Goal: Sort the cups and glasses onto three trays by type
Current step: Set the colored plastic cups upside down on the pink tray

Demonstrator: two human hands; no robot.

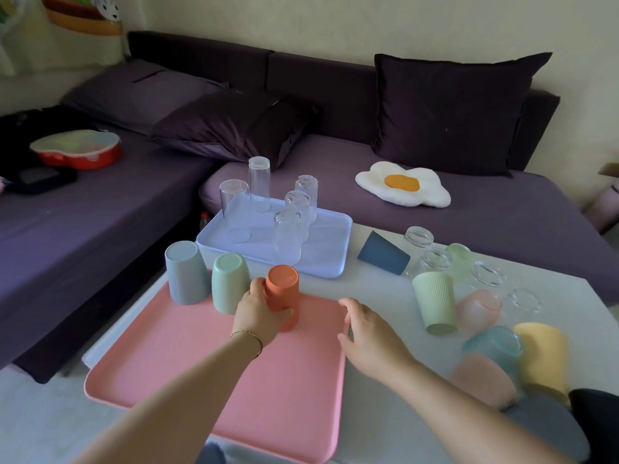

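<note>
Pink tray (201, 380): grey cup (186, 272), mint cup (230, 283), orange cup (283, 296), all inverted. Left hand (258, 313) clamped on orange cup. Right hand (368, 339) open, fingers apart, at tray's edge. Lilac tray (321, 259): five inverted glasses.

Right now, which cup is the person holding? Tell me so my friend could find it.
Find the big pink tray at the front of the white table. Three upside-down cups stand in a row along its far edge, and the left hand grips the rightmost one. It is the orange cup; its neighbours are pale green and grey-blue.
</note>
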